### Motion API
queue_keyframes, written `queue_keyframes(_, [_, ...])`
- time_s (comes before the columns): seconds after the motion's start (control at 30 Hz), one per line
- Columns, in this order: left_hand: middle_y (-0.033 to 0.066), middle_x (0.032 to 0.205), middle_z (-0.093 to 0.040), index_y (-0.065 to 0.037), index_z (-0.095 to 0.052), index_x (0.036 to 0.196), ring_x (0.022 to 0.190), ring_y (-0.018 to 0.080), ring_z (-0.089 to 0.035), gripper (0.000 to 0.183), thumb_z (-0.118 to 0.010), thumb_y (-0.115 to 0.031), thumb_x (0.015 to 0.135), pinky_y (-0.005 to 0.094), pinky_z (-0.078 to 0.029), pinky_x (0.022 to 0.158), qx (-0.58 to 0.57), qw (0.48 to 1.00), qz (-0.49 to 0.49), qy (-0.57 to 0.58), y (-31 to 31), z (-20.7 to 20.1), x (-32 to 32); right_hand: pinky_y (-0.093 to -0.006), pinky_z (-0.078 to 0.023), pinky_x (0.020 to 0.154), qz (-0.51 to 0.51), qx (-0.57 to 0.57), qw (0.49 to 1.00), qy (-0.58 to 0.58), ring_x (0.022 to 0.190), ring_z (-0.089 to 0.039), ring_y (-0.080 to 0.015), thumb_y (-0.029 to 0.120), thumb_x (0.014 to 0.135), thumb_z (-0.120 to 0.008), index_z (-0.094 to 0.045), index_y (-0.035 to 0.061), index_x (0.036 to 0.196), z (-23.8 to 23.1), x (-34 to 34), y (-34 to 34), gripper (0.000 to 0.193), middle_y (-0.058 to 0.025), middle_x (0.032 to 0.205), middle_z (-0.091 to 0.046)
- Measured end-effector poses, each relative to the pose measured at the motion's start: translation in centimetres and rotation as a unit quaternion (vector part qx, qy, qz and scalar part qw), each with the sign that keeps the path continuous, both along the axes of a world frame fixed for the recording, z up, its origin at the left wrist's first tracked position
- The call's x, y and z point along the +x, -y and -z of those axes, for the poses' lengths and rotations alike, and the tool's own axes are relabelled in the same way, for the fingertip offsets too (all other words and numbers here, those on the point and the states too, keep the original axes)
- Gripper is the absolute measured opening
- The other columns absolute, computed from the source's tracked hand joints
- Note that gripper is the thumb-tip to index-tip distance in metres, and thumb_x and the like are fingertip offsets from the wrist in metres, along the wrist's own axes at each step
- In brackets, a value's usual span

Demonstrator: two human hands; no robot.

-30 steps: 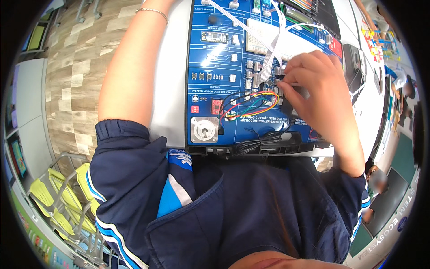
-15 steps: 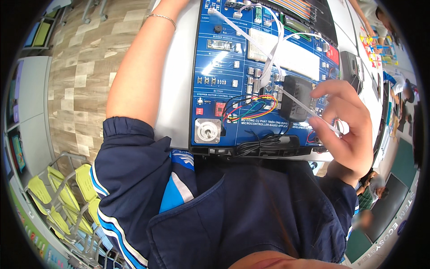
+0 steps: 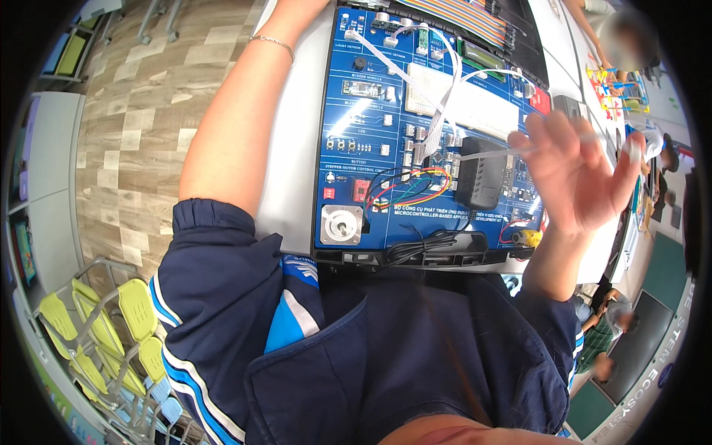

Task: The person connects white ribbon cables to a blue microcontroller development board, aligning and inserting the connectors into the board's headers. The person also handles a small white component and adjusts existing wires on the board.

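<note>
A blue electronics trainer board [image 3: 356, 167] in a black case lies on the white table before me. My right hand [image 3: 575, 174] is raised over its right side, palm showing, fingers and thumb spread. A thin white cable [image 3: 493, 153] stretches from a connector near the board's middle to the fingers. It blurs there, and I cannot tell whether the fingers touch it. Under the cable sits a black power adapter [image 3: 478, 174]. My left hand [image 3: 300, 9] reaches past the board's far left corner; the picture's top edge cuts off its fingers.
White ribbon cables [image 3: 445, 111] cross a white breadboard [image 3: 489, 100]. Coloured jumper wires [image 3: 415, 178] lie by a stepper motor [image 3: 342, 224]. A coiled black cord [image 3: 419, 248] rests at the near edge, a yellow motor [image 3: 526, 237] at the near right. Green chairs [image 3: 137, 311] stand left; people are at right.
My right hand has opened from a curl, turned its palm up and shifted slightly right. The white cable swung from slanting toward me to nearly level. The yellow motor has come into sight.
</note>
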State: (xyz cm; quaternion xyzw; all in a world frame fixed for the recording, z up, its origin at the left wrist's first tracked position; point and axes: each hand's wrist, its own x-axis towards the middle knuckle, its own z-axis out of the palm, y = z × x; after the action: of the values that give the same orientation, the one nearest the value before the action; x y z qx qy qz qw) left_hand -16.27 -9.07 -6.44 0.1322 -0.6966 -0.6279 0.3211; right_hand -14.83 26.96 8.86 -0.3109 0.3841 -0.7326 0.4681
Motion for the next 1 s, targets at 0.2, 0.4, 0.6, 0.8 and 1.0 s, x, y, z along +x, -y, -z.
queue_keyframes(0.2, [0.0005, 0.073, -0.064, 0.000, -0.075, 0.096, 0.067, 0.0076, -0.054, 0.036, -0.062, -0.034, 0.101, 0.0242, -0.042, 0.060, -0.030, 0.999, -0.009, -0.022, -0.1, 0.1, -0.1, -0.0358, -0.048, 0.100, 0.158, 0.013, 0.981, -0.115, 0.107, -0.066, -0.0230, 0.018, 0.102, -0.059, -0.065, 0.0003, 0.128, 1.0, -1.0, 2.8, 0.032, -0.0173, 0.115, -0.072])
queue_keyframes(0.4, [0.0010, 0.073, -0.064, 0.000, -0.075, 0.096, 0.065, 0.0082, -0.053, 0.037, -0.062, -0.034, 0.100, 0.0248, -0.042, 0.059, -0.030, 0.999, 0.000, -0.014, 0.2, 0.4, -0.2, -0.0373, -0.045, 0.104, 0.257, 0.059, 0.934, -0.240, 0.108, -0.067, -0.0243, 0.011, 0.101, -0.062, -0.056, -0.0014, 0.136, 2.3, -3.1, 2.9, 0.038, -0.0169, 0.108, -0.074])
queue_keyframes(0.6, [0.0009, 0.073, -0.063, 0.000, -0.075, 0.097, 0.066, 0.0079, -0.053, 0.035, -0.062, -0.032, 0.100, 0.0243, -0.042, 0.059, -0.016, 1.000, -0.002, -0.009, -0.1, 0.1, 0.3, -0.0402, -0.039, 0.104, 0.256, 0.091, 0.933, -0.238, 0.105, -0.061, -0.0213, 0.029, 0.103, -0.062, -0.047, -0.0088, 0.137, 0.1, -1.1, 3.6, 0.053, -0.0046, 0.088, -0.065])
queue_keyframes(0.8, [0.0007, 0.074, -0.064, 0.000, -0.075, 0.097, 0.066, 0.0080, -0.054, 0.034, -0.061, -0.031, 0.101, 0.0240, -0.042, 0.059, -0.012, 1.000, -0.001, -0.003, -0.1, -0.1, 0.2, -0.0420, -0.037, 0.104, 0.275, 0.131, 0.920, -0.246, 0.106, -0.055, -0.0201, 0.037, 0.102, -0.062, -0.041, -0.0108, 0.139, -0.5, -0.7, 3.1, 0.064, -0.0011, 0.080, -0.055])
queue_keyframes(1.0, [0.0000, 0.073, -0.063, 0.000, -0.075, 0.097, 0.066, 0.0078, -0.054, 0.033, -0.060, -0.029, 0.101, 0.0237, -0.042, 0.059, 0.000, 1.000, 0.003, 0.003, -0.1, 0.2, 0.2, -0.0388, -0.044, 0.102, 0.235, 0.073, 0.946, -0.209, 0.094, -0.059, -0.0185, 0.027, 0.103, -0.061, -0.054, -0.0075, 0.134, -0.6, -0.7, 1.7, 0.047, -0.0038, 0.078, -0.061])
